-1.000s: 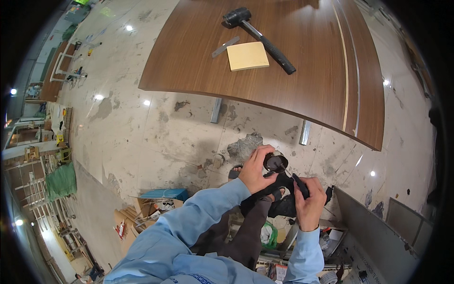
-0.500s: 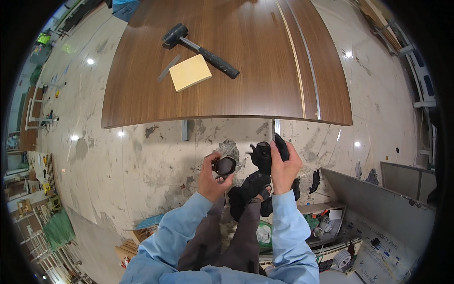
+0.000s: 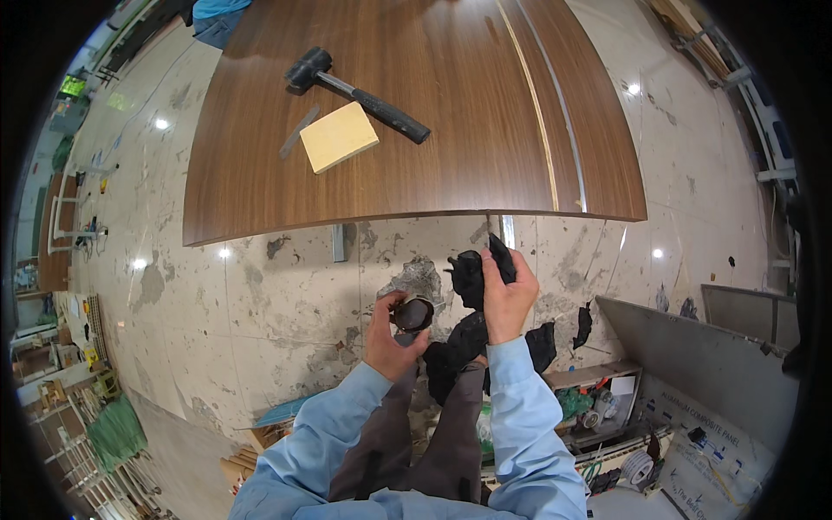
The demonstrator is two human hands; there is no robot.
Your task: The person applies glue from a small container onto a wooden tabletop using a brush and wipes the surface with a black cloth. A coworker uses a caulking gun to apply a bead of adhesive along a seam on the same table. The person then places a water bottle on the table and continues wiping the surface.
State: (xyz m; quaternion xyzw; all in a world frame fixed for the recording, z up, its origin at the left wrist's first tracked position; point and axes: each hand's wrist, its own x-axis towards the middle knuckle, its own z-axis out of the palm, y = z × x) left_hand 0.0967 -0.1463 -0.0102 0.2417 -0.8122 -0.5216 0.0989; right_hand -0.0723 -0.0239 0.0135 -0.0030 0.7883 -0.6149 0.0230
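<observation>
My left hand (image 3: 392, 340) is closed around a small round tub (image 3: 416, 314) with a thin rim, a dark brown surface showing in its mouth. To its right, my right hand (image 3: 509, 299) pinches a crumpled black rag (image 3: 468, 277) between thumb and fingers; whether it is cloth or thin plastic is unclear. Both hands are held over the floor, short of the table's near edge. On the brown wood-grain tabletop (image 3: 433, 178) lie a black-headed rubber mallet (image 3: 368, 100), a pale yellow block (image 3: 340, 137) and a thin grey strip (image 3: 299, 132).
More black scraps (image 3: 459, 351) lie by my feet. At the lower right, an open box (image 3: 598, 407) holds tools and green material, beside a leaning grey panel (image 3: 676, 342). Part of a person in blue (image 3: 221, 17) shows beyond the table's far left.
My right hand has shifted slightly left and up with the black rag, nearer the tub. My left hand keeps its hold. The view has shifted a little.
</observation>
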